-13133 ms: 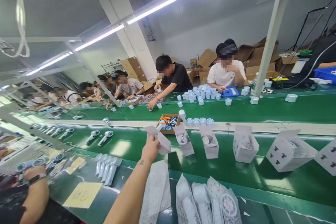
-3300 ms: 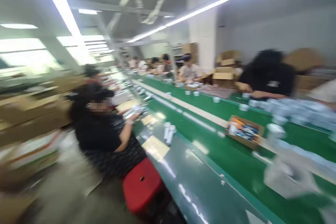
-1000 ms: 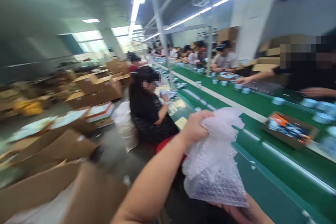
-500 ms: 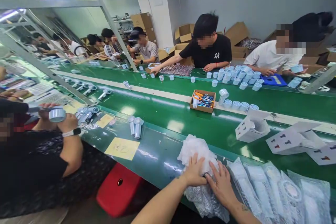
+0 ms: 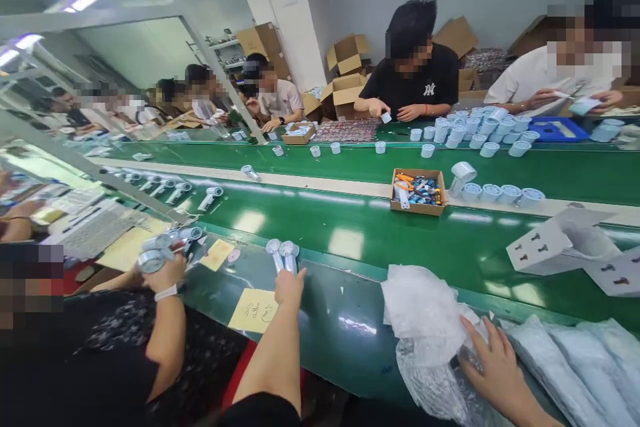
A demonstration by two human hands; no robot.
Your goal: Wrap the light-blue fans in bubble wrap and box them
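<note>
Two light-blue hair dryers [image 5: 281, 249] lie side by side on the bench, round heads away from me. My left hand [image 5: 290, 287] is closed over their handles, the thumb out to the right; part of the grip is hidden. On the right, my right hand [image 5: 493, 363] is open with spread fingers, touching the edge of a loose pile of clear bubble bags [image 5: 435, 373]. White thin plastic bags [image 5: 420, 310] lie on top of that pile. Beside my right hand is a row of bagged light-blue items [image 5: 560, 367].
A yellow handwritten note [image 5: 253, 310] lies left of my forearm. At my left, a co-worker's hand [image 5: 170, 273] holds a light-blue part. Beyond are a cardboard box of small parts [image 5: 418, 192], white printed cartons [image 5: 543, 243] and several light-blue cups [image 5: 470, 130]. People sit across the green line.
My left hand has left the plastic bags and reached left to the two hair dryers. My right hand stays by the bags. The view has shifted left.
</note>
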